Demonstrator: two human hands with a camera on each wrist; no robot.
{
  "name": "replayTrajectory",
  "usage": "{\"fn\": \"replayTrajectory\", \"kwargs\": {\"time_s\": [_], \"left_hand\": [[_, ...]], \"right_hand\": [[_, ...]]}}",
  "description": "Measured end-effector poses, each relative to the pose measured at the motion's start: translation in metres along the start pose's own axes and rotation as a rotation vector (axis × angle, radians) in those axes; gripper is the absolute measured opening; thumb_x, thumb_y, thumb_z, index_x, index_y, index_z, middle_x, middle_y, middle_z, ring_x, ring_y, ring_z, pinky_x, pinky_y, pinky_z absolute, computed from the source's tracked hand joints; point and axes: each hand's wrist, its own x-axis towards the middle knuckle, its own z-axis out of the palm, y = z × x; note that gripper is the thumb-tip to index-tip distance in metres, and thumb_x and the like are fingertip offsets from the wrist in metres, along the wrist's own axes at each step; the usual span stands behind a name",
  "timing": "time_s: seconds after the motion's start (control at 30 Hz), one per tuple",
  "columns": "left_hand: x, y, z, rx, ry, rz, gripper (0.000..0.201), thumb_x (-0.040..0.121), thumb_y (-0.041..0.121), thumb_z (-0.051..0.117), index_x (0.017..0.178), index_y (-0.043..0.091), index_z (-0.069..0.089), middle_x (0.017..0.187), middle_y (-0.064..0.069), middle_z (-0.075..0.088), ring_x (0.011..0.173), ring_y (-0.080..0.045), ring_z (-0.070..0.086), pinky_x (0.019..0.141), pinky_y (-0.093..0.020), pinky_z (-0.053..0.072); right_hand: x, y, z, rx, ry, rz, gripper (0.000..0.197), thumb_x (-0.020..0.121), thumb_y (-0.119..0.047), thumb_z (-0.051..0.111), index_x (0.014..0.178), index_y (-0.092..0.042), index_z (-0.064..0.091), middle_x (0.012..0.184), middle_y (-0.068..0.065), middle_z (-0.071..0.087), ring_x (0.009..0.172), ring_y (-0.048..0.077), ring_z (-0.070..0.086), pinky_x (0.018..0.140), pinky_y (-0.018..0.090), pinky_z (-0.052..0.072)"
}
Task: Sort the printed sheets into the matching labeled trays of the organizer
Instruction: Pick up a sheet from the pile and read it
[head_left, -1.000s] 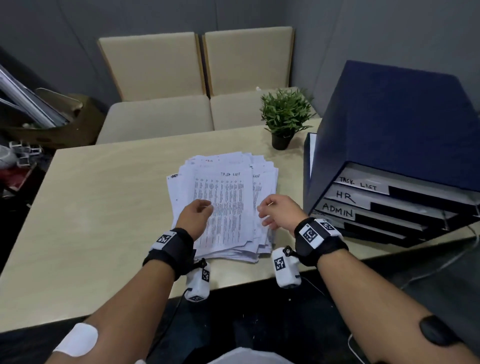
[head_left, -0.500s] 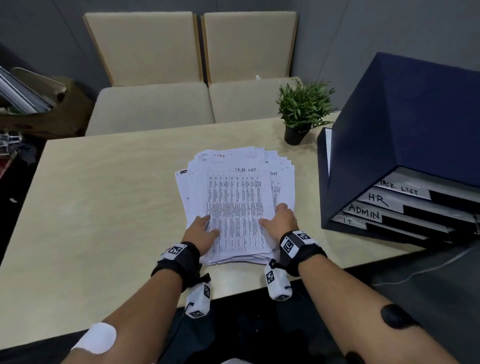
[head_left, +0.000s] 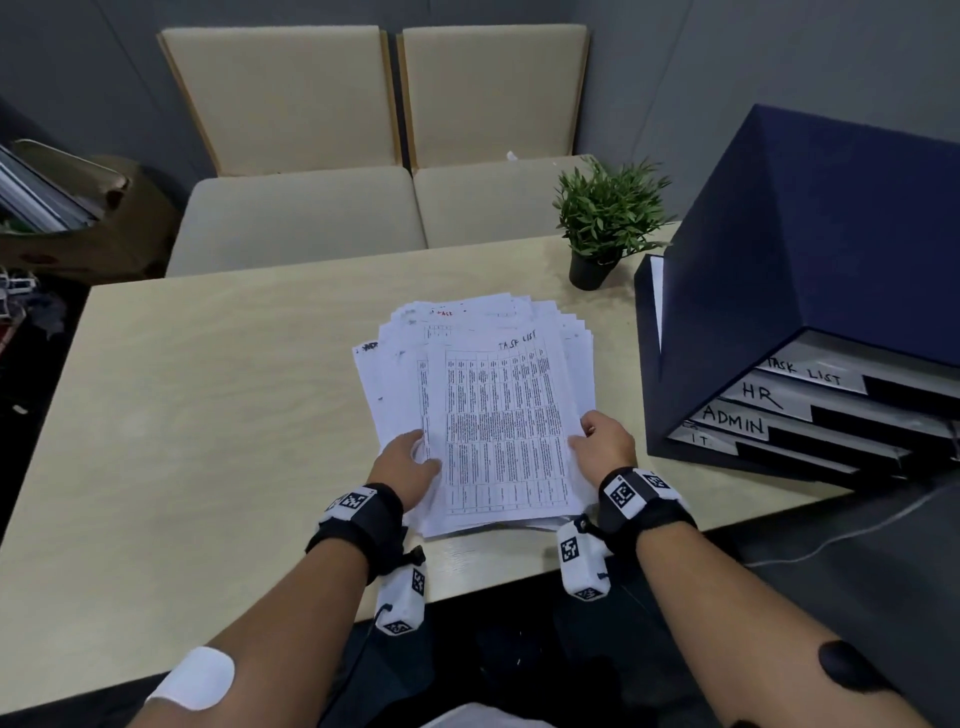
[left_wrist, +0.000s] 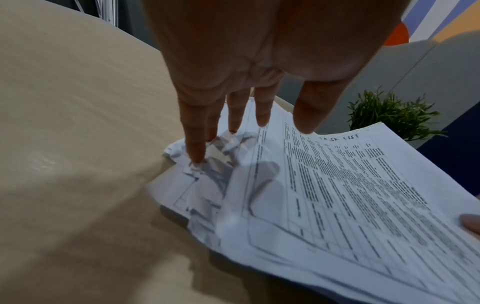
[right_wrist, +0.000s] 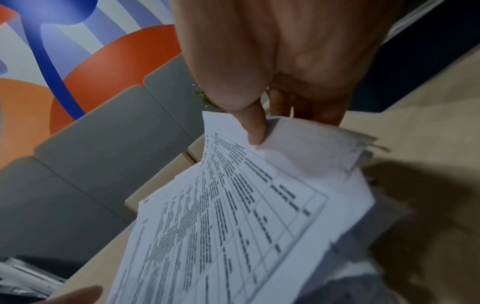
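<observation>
A loose stack of printed sheets (head_left: 395, 384) lies on the table's middle. Its top sheet (head_left: 504, 431), a table headed "TASK LIST", is lifted off the pile at its right edge. My right hand (head_left: 602, 441) pinches that edge, thumb (right_wrist: 254, 131) on top and fingers beneath. My left hand (head_left: 415, 452) rests with straight fingers (left_wrist: 194, 148) on the lower sheets beside the top sheet's left edge. The dark blue organizer (head_left: 810, 249) stands at the right, its trays labelled TASK LIST (head_left: 802, 371), HR (head_left: 761, 395), ADMIN (head_left: 732, 421) and IT (head_left: 701, 440).
A small potted plant (head_left: 608, 218) stands behind the stack, close to the organizer's back corner. Two beige chairs (head_left: 363, 208) face the far side of the light wood table (head_left: 208, 415). A cardboard box (head_left: 78, 218) sits on the floor at the left.
Both hands came down onto the near edges of the stack. My right hand took the top sheet's right edge and raised it; my left hand settled on the sheets below.
</observation>
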Motion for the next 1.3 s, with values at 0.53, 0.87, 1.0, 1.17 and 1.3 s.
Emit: {"fn": "replayTrajectory", "kwargs": {"time_s": [0.53,0.87,1.0,1.17,1.3], "left_hand": [[-0.002,0.051,-0.006,-0.547,0.184,0.207,0.067,0.093,0.007,0.053,0.147,0.033,0.022,0.137,-0.014,0.051,0.124,-0.027,0.052,0.105,-0.041,0.042],[-0.043,0.104,0.022,-0.689,0.133,0.394,0.067,0.084,-0.012,0.048,0.137,0.031,0.044,0.111,-0.007,0.066,0.105,-0.027,0.063,0.085,-0.045,0.053],[-0.063,0.117,0.046,-0.792,0.116,0.394,0.058,0.091,-0.010,0.047,0.139,0.022,0.042,0.098,-0.008,0.068,0.095,-0.028,0.063,0.090,-0.043,0.050],[-0.090,0.140,0.082,-0.780,0.109,0.410,0.045,0.094,0.000,0.050,0.134,0.022,0.045,0.071,0.007,0.071,0.077,-0.013,0.066,0.078,-0.029,0.051],[-0.105,0.159,0.110,-0.718,0.055,0.386,0.051,0.093,-0.001,0.052,0.136,0.024,0.042,0.078,0.004,0.074,0.076,-0.016,0.069,0.073,-0.032,0.053]], "right_hand": [[-0.034,0.015,-0.063,0.691,-0.309,-0.071,0.021,0.093,0.005,0.052,0.080,-0.012,0.055,0.094,0.013,0.070,0.082,0.023,0.063,0.073,0.032,0.052],[-0.051,0.033,-0.131,0.871,-0.341,-0.141,0.026,0.094,-0.004,0.053,0.119,-0.010,0.060,0.117,0.012,0.068,0.109,0.030,0.065,0.093,0.045,0.052],[-0.061,0.047,-0.161,0.920,-0.324,-0.197,0.024,0.097,-0.004,0.048,0.115,-0.013,0.061,0.110,0.005,0.072,0.098,0.020,0.069,0.078,0.030,0.056],[-0.068,0.081,-0.195,0.837,-0.245,-0.219,0.025,0.098,-0.003,0.047,0.115,-0.012,0.062,0.112,0.007,0.071,0.101,0.022,0.068,0.086,0.036,0.054],[-0.070,0.113,-0.221,0.860,-0.200,-0.152,0.023,0.099,-0.009,0.048,0.112,-0.017,0.065,0.111,0.005,0.072,0.103,0.024,0.068,0.090,0.044,0.053]]}}
